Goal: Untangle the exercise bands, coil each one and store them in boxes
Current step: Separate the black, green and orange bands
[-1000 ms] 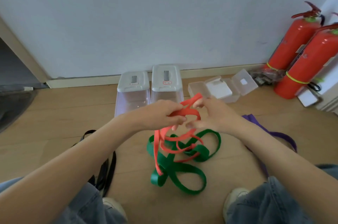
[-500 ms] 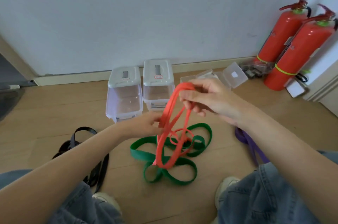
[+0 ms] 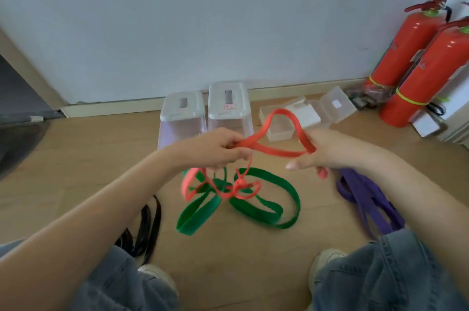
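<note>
While both hands are raised above the wooden floor (image 3: 76,158), the left hand (image 3: 215,148) has its fingers curled around one end of the red band (image 3: 274,149), and the right hand (image 3: 319,150) grips the other end, with part of the band passing through its curled fingers and one finger sticking out toward the left. Between the hands the red band forms a raised loop, and from the left hand thinner red strands hang down into a knot that is twisted together with the green band (image 3: 266,211). That green band lies in several wide loops on the floor directly beneath the hands. A purple band (image 3: 368,199) lies on the floor under the right forearm, and a black band (image 3: 149,224) lies beside the left knee. Against the skirting board stand two clear lidded boxes (image 3: 228,107), side by side and closed, and just right of them sits a smaller clear box (image 3: 281,128) with its lid open. Two red fire extinguishers (image 3: 416,56) stand in the corner at far right.
</note>
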